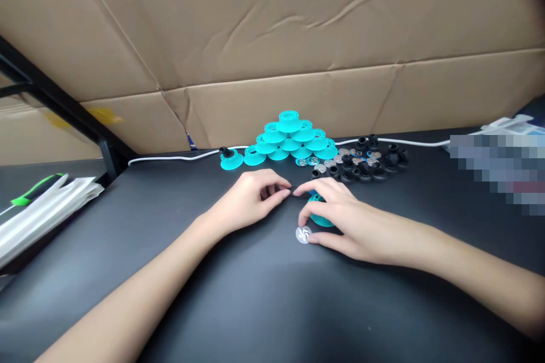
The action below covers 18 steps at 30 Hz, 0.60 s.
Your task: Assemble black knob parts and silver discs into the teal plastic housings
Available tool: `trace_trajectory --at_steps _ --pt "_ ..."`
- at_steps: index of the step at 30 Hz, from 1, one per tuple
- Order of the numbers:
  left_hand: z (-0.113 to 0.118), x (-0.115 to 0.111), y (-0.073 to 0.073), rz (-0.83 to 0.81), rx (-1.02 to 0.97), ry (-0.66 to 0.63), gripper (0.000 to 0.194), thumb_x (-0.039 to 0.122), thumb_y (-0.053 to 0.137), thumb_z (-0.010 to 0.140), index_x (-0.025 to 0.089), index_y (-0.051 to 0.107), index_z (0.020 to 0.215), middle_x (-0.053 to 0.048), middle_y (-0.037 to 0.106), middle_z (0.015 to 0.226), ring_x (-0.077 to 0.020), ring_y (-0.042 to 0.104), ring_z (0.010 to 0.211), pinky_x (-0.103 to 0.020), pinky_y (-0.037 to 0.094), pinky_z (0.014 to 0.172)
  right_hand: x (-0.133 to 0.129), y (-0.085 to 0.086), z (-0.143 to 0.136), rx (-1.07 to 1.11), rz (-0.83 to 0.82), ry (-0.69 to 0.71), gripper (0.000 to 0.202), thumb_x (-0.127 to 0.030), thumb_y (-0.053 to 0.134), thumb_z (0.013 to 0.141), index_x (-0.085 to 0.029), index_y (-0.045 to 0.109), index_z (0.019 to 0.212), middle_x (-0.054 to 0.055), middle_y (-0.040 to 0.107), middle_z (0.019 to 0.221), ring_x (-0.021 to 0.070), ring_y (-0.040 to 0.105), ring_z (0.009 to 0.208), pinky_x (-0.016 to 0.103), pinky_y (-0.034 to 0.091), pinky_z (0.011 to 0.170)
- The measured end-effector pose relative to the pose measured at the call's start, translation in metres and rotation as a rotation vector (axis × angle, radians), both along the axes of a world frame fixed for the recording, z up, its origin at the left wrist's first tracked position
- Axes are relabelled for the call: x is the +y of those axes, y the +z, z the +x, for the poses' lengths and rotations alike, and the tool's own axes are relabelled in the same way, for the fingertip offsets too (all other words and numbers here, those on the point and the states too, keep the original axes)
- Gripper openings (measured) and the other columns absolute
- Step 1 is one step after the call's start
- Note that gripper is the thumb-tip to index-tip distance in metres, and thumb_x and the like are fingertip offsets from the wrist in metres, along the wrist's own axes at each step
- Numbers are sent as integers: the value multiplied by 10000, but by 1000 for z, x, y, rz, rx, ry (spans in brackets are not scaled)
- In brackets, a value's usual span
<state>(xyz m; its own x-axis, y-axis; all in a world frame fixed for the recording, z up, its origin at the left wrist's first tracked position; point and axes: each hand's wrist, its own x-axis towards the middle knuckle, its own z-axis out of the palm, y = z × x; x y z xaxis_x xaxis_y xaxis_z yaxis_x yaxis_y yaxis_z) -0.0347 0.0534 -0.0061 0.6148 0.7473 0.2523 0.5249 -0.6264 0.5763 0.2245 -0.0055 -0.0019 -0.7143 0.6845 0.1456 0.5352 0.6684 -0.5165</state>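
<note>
From the head view, the left hand is almost closed. Its thumb and pointing finger come together at a small dark piece and seem to pinch it. The piece is at the fingertips, on the side near the right hand, and it is too small to see its shape well.

The right hand is part open, with its fingers curved. Its thumb and one bent finger are at the edge of a clear, round, flat disc with a white swirl, and have hold of it by the rim. Another finger reaches over to the small dark piece, close to the left fingertips. I cannot tell if the disc is lifted or lies on the black table.

Under the right hand, partly hidden by its fingers, is a bright teal plastic cup with a wide rim.

Past both hands is a stack of teal plastic cups, like a little hill. Past the left hand is a teal cup with a black part on top. Past the right hand are lots of round black parts and flat silver discs. Well to the left of the left hand is a green and black tool handle.
</note>
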Motion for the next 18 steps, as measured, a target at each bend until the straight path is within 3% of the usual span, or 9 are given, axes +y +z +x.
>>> trace_trajectory --at_steps 9,14,18 --pt "-1 1 -2 -11 -6 3 188 279 661 1012 181 791 1108 -59 767 968 -156 674 788 -281 540 714 -1 4 -5 -29 -117 -36 152 -236 662 997 -230 663 1148 165 507 1510 345 418 1498 594 440 1182" --pt "-1 2 -2 -16 -7 5 189 284 664 1011 185 788 1114 -60 770 978 -157 676 791 -280 541 712 0 0 -4 22 -103 -31 77 -292 662 1016 -229 670 1058 147 564 1462 336 446 1471 585 436 1178" --pt "0 3 -2 -8 -11 3 196 298 661 1014 182 786 1112 -65 774 976 -160 678 785 -287 547 708 0 -4 -1 32 -75 -18 214 -321 657 1029 -246 677 1228 138 566 1480 332 454 1451 603 416 1187"
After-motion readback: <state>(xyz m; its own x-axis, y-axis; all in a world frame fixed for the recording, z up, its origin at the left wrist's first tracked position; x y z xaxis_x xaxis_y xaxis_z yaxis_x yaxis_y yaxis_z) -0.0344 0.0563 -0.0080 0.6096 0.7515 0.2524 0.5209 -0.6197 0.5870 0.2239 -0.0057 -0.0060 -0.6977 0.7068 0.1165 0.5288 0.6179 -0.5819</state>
